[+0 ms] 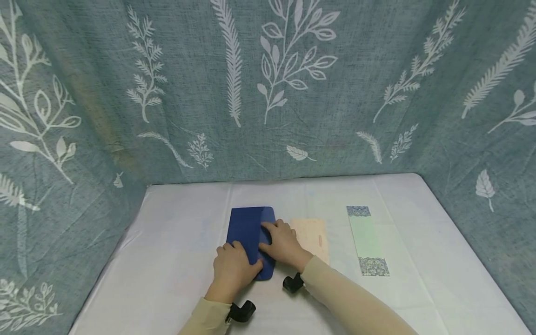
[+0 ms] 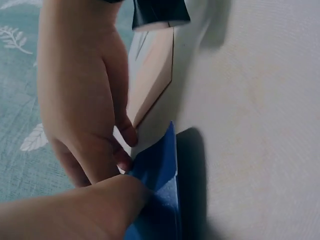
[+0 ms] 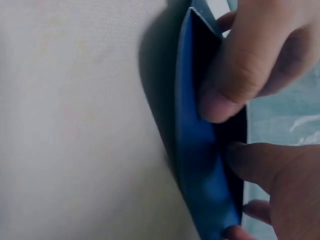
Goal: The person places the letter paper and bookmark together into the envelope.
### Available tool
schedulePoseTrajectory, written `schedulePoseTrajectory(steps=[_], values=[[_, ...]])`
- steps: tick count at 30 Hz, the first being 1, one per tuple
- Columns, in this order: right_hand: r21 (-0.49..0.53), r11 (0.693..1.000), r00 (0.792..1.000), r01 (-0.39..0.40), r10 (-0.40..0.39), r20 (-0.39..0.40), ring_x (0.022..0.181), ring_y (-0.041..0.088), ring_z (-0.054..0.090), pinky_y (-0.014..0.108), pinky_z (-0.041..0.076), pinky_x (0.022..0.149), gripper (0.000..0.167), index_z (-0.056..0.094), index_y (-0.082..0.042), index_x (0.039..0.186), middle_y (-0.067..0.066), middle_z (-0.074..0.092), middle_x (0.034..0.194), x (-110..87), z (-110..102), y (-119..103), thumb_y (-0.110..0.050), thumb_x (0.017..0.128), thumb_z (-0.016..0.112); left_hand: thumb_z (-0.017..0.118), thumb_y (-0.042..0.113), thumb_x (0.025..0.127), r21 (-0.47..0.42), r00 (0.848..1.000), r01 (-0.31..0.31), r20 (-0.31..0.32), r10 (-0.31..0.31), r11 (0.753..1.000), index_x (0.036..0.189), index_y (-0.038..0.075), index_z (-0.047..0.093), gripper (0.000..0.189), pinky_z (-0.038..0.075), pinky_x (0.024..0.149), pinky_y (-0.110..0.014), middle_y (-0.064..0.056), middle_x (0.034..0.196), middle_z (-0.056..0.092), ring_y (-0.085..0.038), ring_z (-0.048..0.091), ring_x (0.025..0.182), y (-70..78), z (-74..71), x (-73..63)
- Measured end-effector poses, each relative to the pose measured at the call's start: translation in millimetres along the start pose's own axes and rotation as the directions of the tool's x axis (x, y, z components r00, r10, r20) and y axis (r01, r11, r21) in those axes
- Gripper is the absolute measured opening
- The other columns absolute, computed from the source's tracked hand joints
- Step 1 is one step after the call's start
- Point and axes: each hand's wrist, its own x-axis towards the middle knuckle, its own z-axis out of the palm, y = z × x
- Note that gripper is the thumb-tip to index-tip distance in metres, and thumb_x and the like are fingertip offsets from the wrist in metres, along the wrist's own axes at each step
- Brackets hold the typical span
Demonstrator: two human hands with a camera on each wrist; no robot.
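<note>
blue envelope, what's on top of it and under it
The left hand and the right hand are on the blue envelope. White cloth shows around it. What lies directly beneath is covered, as is the surface under the hands.

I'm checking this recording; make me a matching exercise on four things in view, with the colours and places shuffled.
Things
1. Envelope
2. Card
3. Long strip
4. Curtain

Colours and places
A. Pale green between patterned ends, farthest right of the flat paper items
B. Blue-green with white leaf prints, hanging at the back
C. Dark blue, touched by the left hand and the right hand
D. Pale peach, lying flat and partly hidden

Right pairs: 1-C, 2-D, 3-A, 4-B
</note>
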Motion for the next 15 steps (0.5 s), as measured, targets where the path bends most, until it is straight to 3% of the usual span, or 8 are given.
schedulePoseTrajectory(steps=[4, 8, 15], values=[[0.037, 0.999, 0.999, 0.037, -0.037, 0.008, 0.109, 0.024, 0.052, 0.039, 0.045, 0.089, 0.058, 0.050, -0.011, 0.140, 0.012, 0.050, 0.126, -7.3, -10.3, 6.5, -0.034, 0.090, 0.069, 0.068, 0.060, 0.078, 0.017, 1.000, -0.004, 0.006, 0.004, 1.000, 0.123, -0.022, 0.048, 0.095, 0.051, 0.072, -0.052, -0.040, 0.109, 0.052, -0.051, 0.052, 0.102, -0.7, 0.7, -0.2], [0.132, 0.991, 1.000, 0.027, -0.027, -0.004, 0.113, 0.023, 0.051, 0.038, 0.046, 0.090, 0.056, 0.049, -0.012, 0.141, 0.010, 0.047, 0.131, -16.3, -28.6, 22.7, -0.033, 0.092, 0.067, 0.068, 0.059, 0.078, 0.012, 1.000, 0.000, 0.009, 0.000, 1.000, 0.124, -0.022, 0.048, 0.096, 0.051, 0.073, -0.051, -0.039, 0.110, 0.052, -0.050, 0.052, 0.103, 0.3, -0.8, -0.9], [0.235, 0.967, 0.992, -0.094, 0.112, -0.065, 0.117, 0.031, 0.050, 0.046, 0.043, 0.094, 0.059, 0.050, -0.008, 0.139, 0.016, 0.048, 0.132, -25.4, -61.5, 71.9, -0.034, 0.090, 0.069, 0.069, 0.058, 0.077, -0.004, 1.000, -0.015, -0.004, 0.015, 1.000, 0.122, -0.021, 0.049, 0.093, 0.051, 0.072, -0.050, -0.037, 0.107, 0.053, -0.049, 0.052, 0.101, 0.7, 2.0, -1.2]])
